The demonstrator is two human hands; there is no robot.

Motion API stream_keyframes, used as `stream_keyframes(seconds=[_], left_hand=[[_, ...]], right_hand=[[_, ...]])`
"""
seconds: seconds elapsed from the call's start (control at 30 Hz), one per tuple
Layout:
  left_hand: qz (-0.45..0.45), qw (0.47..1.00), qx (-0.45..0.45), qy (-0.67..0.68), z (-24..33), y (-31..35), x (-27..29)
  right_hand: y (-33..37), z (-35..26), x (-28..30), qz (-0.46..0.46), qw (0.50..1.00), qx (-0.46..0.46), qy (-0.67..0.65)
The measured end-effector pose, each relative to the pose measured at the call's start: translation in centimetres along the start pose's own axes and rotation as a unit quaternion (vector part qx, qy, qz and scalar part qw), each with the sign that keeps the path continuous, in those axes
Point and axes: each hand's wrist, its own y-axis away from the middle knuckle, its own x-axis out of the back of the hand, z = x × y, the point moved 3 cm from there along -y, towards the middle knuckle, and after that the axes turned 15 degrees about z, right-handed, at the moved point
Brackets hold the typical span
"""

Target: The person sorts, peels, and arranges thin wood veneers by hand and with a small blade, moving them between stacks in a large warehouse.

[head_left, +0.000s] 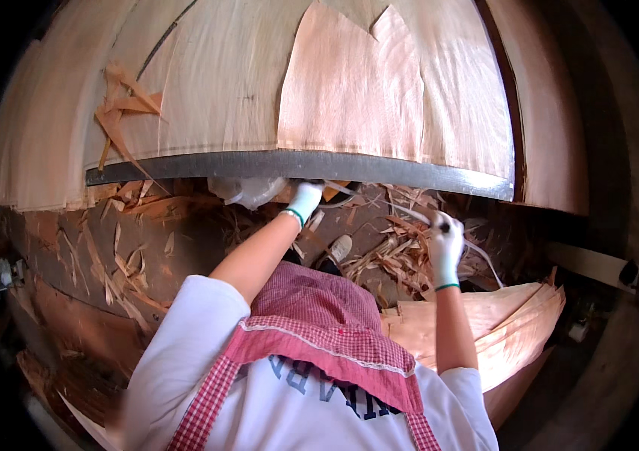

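Observation:
My left hand (305,201), in a white glove with a green cuff, is at the near metal edge (274,164) of the table, closed on one end of a narrow white strip (402,208). Its fingertips are partly hidden. The strip runs rightward, slightly slack, to my right hand (445,239), also gloved, whose fingers are closed round it. A tail of the strip hangs beyond that hand. A dark spot shows on the right glove; I cannot tell what it is. Thin wood veneer sheets (353,83) lie on the table, one with a notched far edge.
Torn veneer scraps (125,105) lie on the table's left. Below the edge are a clear plastic bag (248,191) and a yellow object (334,190). Wood shavings (391,259) litter the floor around my shoe (340,247). Stacked veneer (507,323) lies at my right side.

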Motion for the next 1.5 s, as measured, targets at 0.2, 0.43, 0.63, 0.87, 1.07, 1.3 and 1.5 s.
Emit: stream_keyframes(seconds=[0.2, 0.43, 0.63, 0.87, 1.07, 1.3, 1.5], left_hand=[[0.030, 0.995, 0.008, -0.091, 2.6, 0.1, -1.7], [0.061, 0.997, -0.056, 0.002, 2.0, 2.7, 5.1], [0.428, 0.888, -0.158, -0.060, -8.5, 10.8, 46.5], [0.334, 0.936, -0.106, -0.031, 0.2, 13.7, 48.5], [0.000, 0.922, -0.386, -0.014, 19.8, 16.0, 25.7], [-0.190, 0.901, -0.388, 0.046, 30.3, 14.6, 16.5], [0.067, 0.865, -0.496, -0.034, 38.4, 1.9, 8.3]], right_hand=[[4.4, -5.8, -14.8, -0.108, 0.877, -0.223, -0.411], [5.8, -8.9, -18.7, -0.048, 0.973, 0.042, -0.220], [6.4, -8.0, -20.6, -0.033, 0.979, 0.092, -0.179], [10.3, -19.0, -14.7, -0.249, 0.908, 0.267, -0.206], [8.9, -28.2, -2.7, -0.284, 0.837, 0.186, -0.430], [-0.5, -18.8, 4.6, -0.242, 0.916, 0.056, -0.314], [-19.5, -1.3, 20.0, 0.201, 0.975, 0.089, 0.021]])
